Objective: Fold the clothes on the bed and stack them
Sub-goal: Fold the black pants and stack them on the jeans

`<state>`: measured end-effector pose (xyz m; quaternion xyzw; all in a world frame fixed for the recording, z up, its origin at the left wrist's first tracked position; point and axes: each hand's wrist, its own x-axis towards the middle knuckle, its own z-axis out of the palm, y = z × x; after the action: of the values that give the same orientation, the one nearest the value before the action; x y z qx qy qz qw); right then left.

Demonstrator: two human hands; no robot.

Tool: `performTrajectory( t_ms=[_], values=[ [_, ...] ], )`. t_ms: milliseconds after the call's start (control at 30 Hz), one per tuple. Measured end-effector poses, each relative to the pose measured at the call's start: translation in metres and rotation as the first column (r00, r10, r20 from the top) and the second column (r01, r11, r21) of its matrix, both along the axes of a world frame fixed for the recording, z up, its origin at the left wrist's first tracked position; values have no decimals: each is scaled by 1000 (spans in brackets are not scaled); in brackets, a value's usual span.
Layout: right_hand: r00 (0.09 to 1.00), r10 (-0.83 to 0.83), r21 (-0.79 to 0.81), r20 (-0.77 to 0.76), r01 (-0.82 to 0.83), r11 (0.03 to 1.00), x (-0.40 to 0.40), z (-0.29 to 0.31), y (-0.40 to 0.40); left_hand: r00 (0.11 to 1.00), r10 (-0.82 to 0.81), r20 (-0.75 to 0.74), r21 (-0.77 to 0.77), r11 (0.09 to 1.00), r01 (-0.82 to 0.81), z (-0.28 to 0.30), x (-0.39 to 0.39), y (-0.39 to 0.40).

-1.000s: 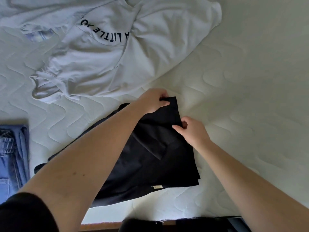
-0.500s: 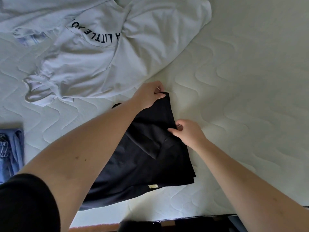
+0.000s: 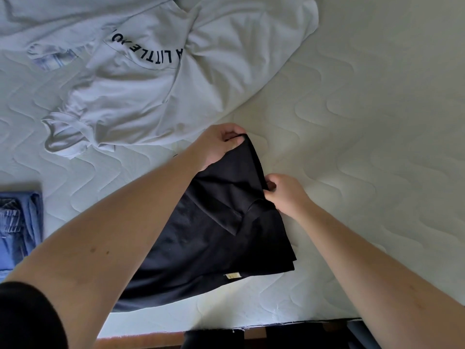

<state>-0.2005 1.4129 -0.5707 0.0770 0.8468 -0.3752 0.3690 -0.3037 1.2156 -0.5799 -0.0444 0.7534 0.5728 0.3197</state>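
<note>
Both my hands, left (image 3: 218, 144) and right (image 3: 285, 195), have stayed pinched on the black garment (image 3: 214, 238)'s edge; fold unfinished beside the white sweatshirt (image 3: 151, 84).

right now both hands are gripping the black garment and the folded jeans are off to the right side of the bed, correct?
One detail is off. Both the left hand and the right hand do grip the black garment, but the folded jeans lie at the left edge of the bed, not the right. The head view shows this.
</note>
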Motion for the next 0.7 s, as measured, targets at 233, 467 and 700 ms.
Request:
performTrajectory(
  t_ms=[233,467,700],
  values=[
    [968,196,385,-159,-122,915,6,-9,9,961,-161,-224,-379,923,66,-5,-4,12],
    [941,10,332,-337,109,937,21,-6,11,883,-316,-347,-564,822,73,-4,2,28],
    [844,175,187,-506,-91,978,57,21,-25,897,-196,-396,-464,886,-12,20,37,-7]
  ],
)
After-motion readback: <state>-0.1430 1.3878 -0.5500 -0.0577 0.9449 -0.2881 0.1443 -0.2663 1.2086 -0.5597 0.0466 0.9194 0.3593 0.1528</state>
